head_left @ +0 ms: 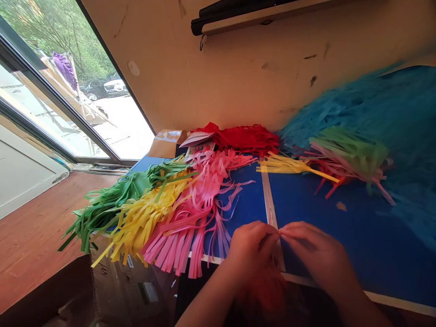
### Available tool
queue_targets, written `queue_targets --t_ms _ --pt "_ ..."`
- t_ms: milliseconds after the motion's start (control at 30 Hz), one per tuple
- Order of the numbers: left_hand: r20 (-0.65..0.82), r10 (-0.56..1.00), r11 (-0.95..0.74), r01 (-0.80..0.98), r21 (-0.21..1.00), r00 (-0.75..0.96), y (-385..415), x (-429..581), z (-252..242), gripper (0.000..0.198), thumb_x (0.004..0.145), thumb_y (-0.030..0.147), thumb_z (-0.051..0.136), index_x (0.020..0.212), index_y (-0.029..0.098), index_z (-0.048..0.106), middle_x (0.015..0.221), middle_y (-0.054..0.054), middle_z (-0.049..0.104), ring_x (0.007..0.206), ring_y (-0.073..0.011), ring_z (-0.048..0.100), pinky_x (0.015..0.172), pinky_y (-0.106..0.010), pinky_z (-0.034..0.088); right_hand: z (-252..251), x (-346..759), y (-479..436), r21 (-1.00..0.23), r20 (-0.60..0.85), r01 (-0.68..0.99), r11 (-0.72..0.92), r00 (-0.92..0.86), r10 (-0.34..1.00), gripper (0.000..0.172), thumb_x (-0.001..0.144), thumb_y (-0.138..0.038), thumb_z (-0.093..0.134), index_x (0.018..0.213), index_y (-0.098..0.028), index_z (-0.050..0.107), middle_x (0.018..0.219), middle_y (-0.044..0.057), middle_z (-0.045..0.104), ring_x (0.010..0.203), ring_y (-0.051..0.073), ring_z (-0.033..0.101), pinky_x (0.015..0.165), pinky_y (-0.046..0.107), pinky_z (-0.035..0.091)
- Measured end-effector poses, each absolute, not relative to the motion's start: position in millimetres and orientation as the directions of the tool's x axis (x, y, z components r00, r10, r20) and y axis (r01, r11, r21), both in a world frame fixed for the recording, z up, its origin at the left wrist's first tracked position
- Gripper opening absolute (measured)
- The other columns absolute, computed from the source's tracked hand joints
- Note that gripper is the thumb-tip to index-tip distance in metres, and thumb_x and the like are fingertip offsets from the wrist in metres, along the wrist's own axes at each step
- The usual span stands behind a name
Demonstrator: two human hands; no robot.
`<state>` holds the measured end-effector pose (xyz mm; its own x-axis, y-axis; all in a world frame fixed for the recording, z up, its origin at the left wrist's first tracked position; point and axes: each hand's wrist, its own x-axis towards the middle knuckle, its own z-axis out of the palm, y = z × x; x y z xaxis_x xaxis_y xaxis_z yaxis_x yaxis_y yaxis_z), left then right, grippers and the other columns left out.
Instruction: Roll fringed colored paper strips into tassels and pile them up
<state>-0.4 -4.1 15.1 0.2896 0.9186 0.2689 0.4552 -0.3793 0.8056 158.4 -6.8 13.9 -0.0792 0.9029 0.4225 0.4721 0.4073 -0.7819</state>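
My left hand (254,245) and my right hand (316,252) meet above the front edge of the blue table (340,213). Both are closed in a pinch, fingertips almost touching. A red fringed tassel (265,288) hangs dim and blurred beneath my left hand, seemingly gripped at its top. What the right fingertips pinch is too small to make out. Left of my hands lie pink fringed strips (194,213), yellow fringed strips (150,215) and green fringed strips (126,195), drooping over the table edge. Beyond them is a red fringed pile (247,138).
Finished-looking tassels lie at the back right: a yellow one (289,164) and a green one (357,147) over pink and red. A large blue fringe heap (374,100) rises against the wall. A brown envelope (165,143) lies at the back left; a cardboard box (126,286) stands below.
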Motion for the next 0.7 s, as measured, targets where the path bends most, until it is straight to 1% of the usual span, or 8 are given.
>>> queue_targets --t_ms 167,300,367,467,700 --pt "0.278 0.917 -0.389 0.486 0.783 0.287 -3.5 2.3 13.1 0.011 0.083 0.022 0.055 0.082 0.019 0.065 0.075 -0.002 0.067 0.07 -0.0145 0.06 0.065 -0.023 0.042 12.7 161.8 -7.6 -0.755 0.425 0.51 0.412 -0.098 0.9 0.017 0.08 -0.034 0.054 0.07 -0.026 0.066 0.075 0.001 0.067 0.068 0.015 0.063 0.064 0.024 0.052" --pt "0.316 0.912 -0.408 0.481 0.776 0.263 -3.9 3.4 12.3 0.013 0.084 0.023 0.054 0.08 0.018 0.065 0.072 -0.002 0.067 0.067 -0.014 0.059 0.064 -0.023 0.042 7.8 162.9 -8.3 -0.74 0.465 0.529 0.416 -0.043 0.884 0.015 0.081 -0.034 0.053 0.075 -0.025 0.065 0.079 0.001 0.067 0.073 0.014 0.063 0.066 0.023 0.051" --pt "0.32 0.909 -0.413 0.491 0.767 0.265 -4.2 3.5 12.3 0.014 0.085 0.023 0.053 0.079 0.018 0.064 0.071 -0.001 0.066 0.066 -0.0137 0.059 0.063 -0.023 0.042 6.3 163.3 -8.8 -0.753 0.448 0.536 0.382 -0.009 0.894 0.014 0.081 -0.034 0.054 0.078 -0.025 0.064 0.08 0.0 0.067 0.072 0.014 0.063 0.066 0.022 0.051" --pt "0.322 0.908 -0.417 0.502 0.758 0.269 -4.2 3.3 11.8 0.014 0.085 0.022 0.052 0.079 0.019 0.064 0.072 0.0 0.067 0.067 -0.0133 0.06 0.065 -0.023 0.043 6.6 163.2 -10.0 -0.789 0.383 0.527 0.316 0.02 0.923 0.014 0.08 -0.036 0.056 0.083 -0.025 0.064 0.078 0.0 0.068 0.07 0.015 0.063 0.064 0.023 0.052" --pt "0.324 0.907 -0.42 0.524 0.741 0.268 -4.0 3.8 9.9 0.013 0.084 0.02 0.053 0.078 0.019 0.064 0.073 0.0 0.068 0.068 -0.0136 0.061 0.067 -0.023 0.044 8.5 162.0 -8.6 -0.793 0.383 0.488 0.365 -0.067 0.921 0.014 0.079 -0.034 0.056 0.074 -0.025 0.065 0.078 0.001 0.067 0.073 0.015 0.063 0.068 0.024 0.051"
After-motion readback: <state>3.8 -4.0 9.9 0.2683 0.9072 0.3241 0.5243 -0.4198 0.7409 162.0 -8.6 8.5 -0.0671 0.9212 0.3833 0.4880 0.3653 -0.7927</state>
